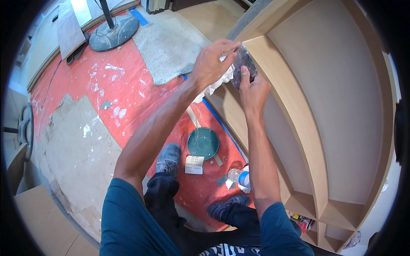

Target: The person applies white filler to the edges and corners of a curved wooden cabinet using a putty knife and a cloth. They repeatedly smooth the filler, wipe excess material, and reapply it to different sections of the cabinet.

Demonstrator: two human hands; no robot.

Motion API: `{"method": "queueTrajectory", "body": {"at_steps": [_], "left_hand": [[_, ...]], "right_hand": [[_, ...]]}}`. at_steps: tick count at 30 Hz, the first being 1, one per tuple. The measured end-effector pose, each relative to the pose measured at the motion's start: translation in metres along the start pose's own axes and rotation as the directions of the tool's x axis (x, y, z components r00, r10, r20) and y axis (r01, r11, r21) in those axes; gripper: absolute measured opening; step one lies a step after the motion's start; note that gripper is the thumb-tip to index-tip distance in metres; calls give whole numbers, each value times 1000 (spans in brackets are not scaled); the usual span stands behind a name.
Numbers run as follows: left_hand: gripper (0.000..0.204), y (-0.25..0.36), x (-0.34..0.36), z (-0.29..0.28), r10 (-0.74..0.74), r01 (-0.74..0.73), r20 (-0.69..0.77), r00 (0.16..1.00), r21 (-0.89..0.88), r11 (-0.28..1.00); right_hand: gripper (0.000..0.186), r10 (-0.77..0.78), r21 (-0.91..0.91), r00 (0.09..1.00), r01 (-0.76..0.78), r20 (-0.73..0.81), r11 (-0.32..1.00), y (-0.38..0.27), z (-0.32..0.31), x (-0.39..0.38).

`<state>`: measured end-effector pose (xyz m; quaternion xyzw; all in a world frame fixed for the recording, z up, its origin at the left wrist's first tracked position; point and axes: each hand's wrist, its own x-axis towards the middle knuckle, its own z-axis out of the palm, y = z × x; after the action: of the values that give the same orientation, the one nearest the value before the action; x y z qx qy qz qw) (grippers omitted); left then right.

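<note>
My right hand [255,91] grips a dark grey, mottled piece [244,64], its thumb pressed on the face of it; whether it is a cloth or an abrasive sheet I cannot tell. Close by on the left, my left hand [213,61] is closed, fingertips pinched at the piece's upper left corner. What lies between those fingers is hidden. Crumpled white paper or cloth [222,81] shows below my left hand, beside the dark piece. Both hands are at the far end of a light wooden shelf unit [294,91] with a curved board.
Red, paint-spotted sheeting [124,91] covers the floor. Between my feet and the unit are a green round lid or dish [203,143], a small printed card [194,164] and a plastic bottle [240,176]. A grey mat [168,51] and a stand base [114,33] lie farther off.
</note>
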<state>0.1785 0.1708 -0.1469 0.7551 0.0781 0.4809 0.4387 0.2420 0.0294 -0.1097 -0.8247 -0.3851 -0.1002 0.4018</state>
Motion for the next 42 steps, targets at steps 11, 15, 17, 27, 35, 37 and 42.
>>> {"method": "queueTrajectory", "body": {"at_steps": [11,15,17,27,35,37,42], "left_hand": [[33,0,-3,6,-11,10,12,1000,65,998],[30,-6,0,8,10,-11,-57,998,-5,1000],[28,-8,-1,11,-100,95,-68,993,-65,993],[28,-12,4,27,-260,225,-185,948,-190,956],[22,-16,12,32,50,-9,-365,930,112,994],[21,-12,10,30,-126,150,-352,927,42,988],[30,-44,-9,7,-461,436,-278,843,-148,887]], "right_hand": [[24,-29,92,992,40,-124,995,19,24,-2],[25,-10,65,998,14,-63,998,17,20,0],[24,-46,32,999,46,0,998,17,13,-3],[24,84,-28,984,-81,159,996,47,-14,-95],[28,192,24,954,-203,228,979,62,-16,-134],[31,205,35,954,-218,220,975,68,-18,-142],[23,303,-32,899,-309,316,951,68,-35,-150]]}}
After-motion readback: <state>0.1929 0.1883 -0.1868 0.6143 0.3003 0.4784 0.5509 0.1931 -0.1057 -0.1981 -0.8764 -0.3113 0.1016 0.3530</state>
